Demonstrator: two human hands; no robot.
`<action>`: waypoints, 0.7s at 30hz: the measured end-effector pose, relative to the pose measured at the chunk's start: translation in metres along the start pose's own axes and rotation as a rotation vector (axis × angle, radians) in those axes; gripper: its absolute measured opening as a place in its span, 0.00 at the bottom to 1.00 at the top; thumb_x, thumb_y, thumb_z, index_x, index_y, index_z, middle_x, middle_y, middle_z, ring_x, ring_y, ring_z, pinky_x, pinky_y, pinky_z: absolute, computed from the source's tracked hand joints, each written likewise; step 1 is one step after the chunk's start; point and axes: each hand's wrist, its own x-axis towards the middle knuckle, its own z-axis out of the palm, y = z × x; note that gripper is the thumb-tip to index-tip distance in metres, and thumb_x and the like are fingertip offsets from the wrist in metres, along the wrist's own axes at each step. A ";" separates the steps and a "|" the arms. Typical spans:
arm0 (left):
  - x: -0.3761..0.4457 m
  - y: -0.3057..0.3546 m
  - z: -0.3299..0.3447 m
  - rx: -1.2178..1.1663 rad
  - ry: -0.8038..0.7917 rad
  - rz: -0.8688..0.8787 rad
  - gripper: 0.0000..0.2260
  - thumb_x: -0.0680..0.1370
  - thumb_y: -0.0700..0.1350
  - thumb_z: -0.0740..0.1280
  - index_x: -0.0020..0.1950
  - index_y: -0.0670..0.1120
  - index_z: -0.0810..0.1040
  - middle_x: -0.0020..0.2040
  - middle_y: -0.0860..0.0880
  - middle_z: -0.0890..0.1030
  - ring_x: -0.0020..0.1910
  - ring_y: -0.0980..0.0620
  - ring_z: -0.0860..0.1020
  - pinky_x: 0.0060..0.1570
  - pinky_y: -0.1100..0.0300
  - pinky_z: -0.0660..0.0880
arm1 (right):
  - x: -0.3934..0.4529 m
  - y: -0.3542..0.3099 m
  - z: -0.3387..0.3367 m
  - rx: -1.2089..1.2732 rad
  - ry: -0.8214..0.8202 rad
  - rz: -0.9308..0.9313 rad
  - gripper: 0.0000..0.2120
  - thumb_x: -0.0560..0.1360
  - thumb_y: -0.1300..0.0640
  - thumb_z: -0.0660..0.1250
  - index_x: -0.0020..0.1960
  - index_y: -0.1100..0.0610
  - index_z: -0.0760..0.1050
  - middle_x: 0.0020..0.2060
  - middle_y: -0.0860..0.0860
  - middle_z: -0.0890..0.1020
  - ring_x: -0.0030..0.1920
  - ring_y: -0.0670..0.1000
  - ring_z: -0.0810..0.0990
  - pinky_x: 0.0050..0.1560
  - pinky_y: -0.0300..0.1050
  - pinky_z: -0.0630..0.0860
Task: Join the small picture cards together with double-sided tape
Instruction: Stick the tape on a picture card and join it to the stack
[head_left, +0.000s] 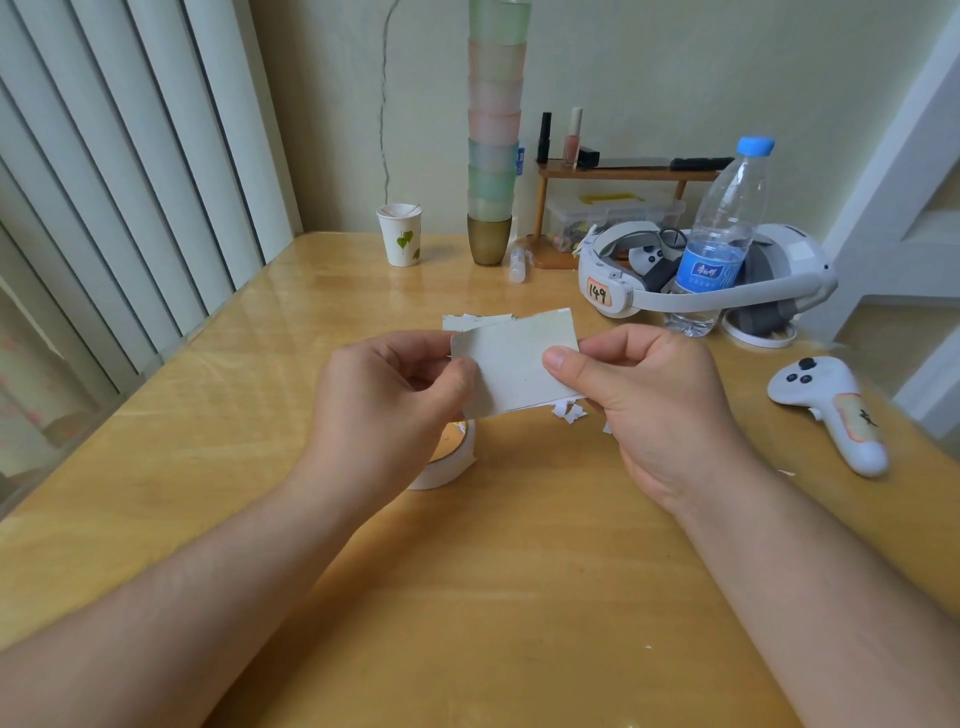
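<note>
Both hands pinched the card: my left hand (395, 384) at its left edge, my right hand (644, 384) thumb-down on the right, holding the card (511, 366) blank side up above the table (519, 597), probably for alignment; tape roll (447, 462) lay just beneath

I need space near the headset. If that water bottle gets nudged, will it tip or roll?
The water bottle stands tall and narrow, so a push up high would probably tip it. It looks mostly empty, so likely light. The headset strap curving around its lower part might catch it; once down, its round body would probably roll.
</note>
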 end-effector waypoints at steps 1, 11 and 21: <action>0.000 0.001 0.000 -0.005 0.002 -0.001 0.10 0.79 0.38 0.72 0.49 0.53 0.89 0.35 0.53 0.86 0.34 0.54 0.84 0.47 0.52 0.85 | 0.001 0.000 0.000 0.008 0.003 0.016 0.10 0.68 0.59 0.82 0.41 0.55 0.81 0.32 0.47 0.83 0.33 0.45 0.79 0.36 0.38 0.75; 0.004 -0.001 0.000 -0.210 -0.103 -0.119 0.15 0.79 0.35 0.71 0.37 0.49 0.86 0.29 0.54 0.80 0.29 0.57 0.78 0.38 0.62 0.81 | 0.002 0.005 0.003 0.098 -0.023 0.064 0.12 0.69 0.63 0.81 0.39 0.52 0.79 0.37 0.54 0.81 0.41 0.54 0.79 0.41 0.47 0.74; 0.000 -0.007 0.000 -0.204 -0.163 0.020 0.14 0.79 0.35 0.73 0.46 0.53 0.90 0.42 0.42 0.88 0.39 0.49 0.83 0.52 0.38 0.82 | -0.005 0.002 0.002 0.104 -0.291 0.101 0.24 0.72 0.67 0.76 0.62 0.47 0.76 0.44 0.48 0.87 0.43 0.49 0.83 0.44 0.45 0.75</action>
